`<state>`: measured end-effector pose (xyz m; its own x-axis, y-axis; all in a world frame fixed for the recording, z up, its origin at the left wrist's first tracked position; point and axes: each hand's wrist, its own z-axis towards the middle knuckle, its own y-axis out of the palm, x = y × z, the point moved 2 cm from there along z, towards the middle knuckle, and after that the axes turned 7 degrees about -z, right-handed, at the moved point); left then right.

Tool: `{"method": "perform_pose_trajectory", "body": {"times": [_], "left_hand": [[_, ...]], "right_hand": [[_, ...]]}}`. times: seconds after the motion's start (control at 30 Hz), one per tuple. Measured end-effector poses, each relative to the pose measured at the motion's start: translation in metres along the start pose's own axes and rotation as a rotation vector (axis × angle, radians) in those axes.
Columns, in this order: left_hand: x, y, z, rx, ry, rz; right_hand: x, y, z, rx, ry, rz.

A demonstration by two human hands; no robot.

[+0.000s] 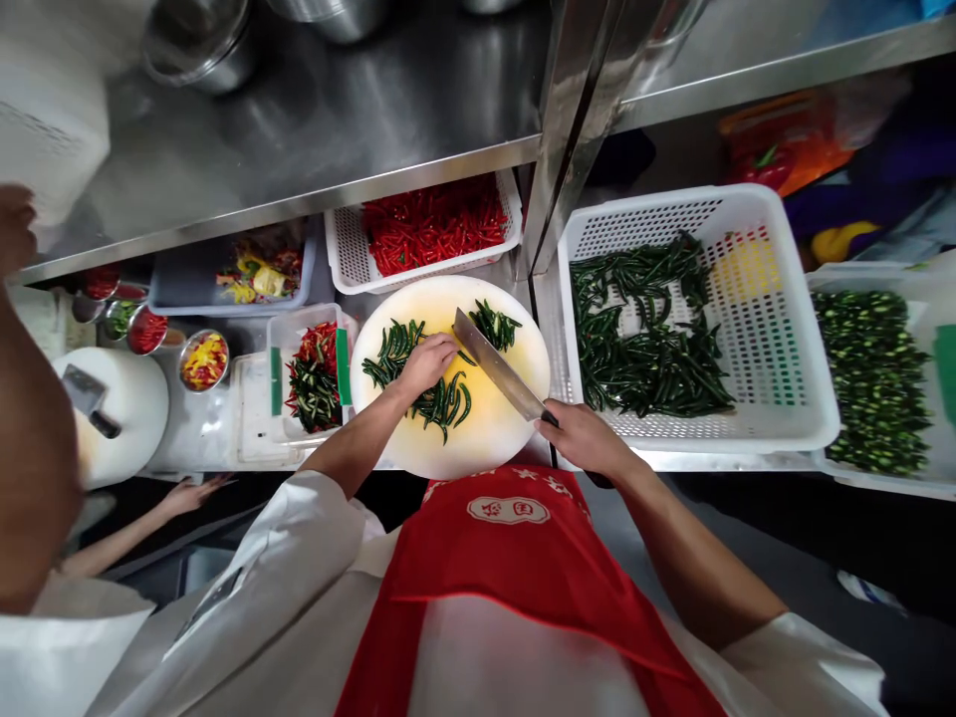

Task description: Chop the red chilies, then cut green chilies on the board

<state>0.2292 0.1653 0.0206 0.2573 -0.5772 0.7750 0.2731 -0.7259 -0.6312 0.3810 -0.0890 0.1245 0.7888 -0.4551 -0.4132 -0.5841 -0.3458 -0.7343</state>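
My right hand [579, 438] grips the dark handle of a kitchen knife [500, 370], its broad blade slanting up and left over a round white cutting board [448, 460] with a yellowed middle. The fingers of my left hand [429, 364] are bent together beside the blade, at a green chili pepper [466, 358] lying between fingertips and steel. Green chilies [395, 349] are piled left of the blade, with another group [442, 403] just below my left hand. Beyond the blade lies a smaller heap of green chilies [494, 325].
A white basket [777, 398] of whole green chilies stands right of the board. Behind is a basket of red chilies [433, 229], under a steel shelf [358, 179]. A clear tub [278, 349] holds mixed chilies. At far left are a co-worker's arm [34, 428] and a cleaver [86, 390].
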Motion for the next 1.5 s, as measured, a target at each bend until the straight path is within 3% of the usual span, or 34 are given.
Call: {"method": "perform_pose_trajectory", "body": {"times": [0.2, 0.57, 0.7, 0.9, 1.03, 1.2, 1.33, 1.5], "left_hand": [[-0.001, 0.003, 0.000, -0.046, 0.022, -0.009], [-0.001, 0.005, 0.004, 0.012, 0.131, 0.104], [-0.001, 0.005, 0.004, 0.008, 0.123, 0.123], [0.004, 0.001, 0.002, -0.028, 0.128, 0.144], [0.022, -0.003, -0.011, -0.033, 0.015, 0.245], [0.050, 0.012, -0.024, -0.151, -0.165, 0.452], [0.054, 0.019, -0.019, -0.149, -0.290, 0.443], [0.059, 0.024, -0.013, -0.137, -0.301, 0.407]], "right_hand": [[-0.005, -0.009, 0.001, -0.050, -0.016, -0.007], [-0.003, -0.026, 0.014, -0.167, 0.011, -0.085], [-0.008, -0.017, 0.023, -0.176, -0.004, -0.057], [-0.018, 0.001, 0.053, -0.044, 0.035, -0.091], [-0.009, -0.001, 0.043, 0.001, -0.021, -0.060], [0.011, 0.005, 0.019, -0.070, -0.078, -0.079], [0.016, 0.005, 0.022, -0.109, -0.035, -0.061], [0.015, -0.001, 0.023, -0.129, 0.014, -0.004]]}}
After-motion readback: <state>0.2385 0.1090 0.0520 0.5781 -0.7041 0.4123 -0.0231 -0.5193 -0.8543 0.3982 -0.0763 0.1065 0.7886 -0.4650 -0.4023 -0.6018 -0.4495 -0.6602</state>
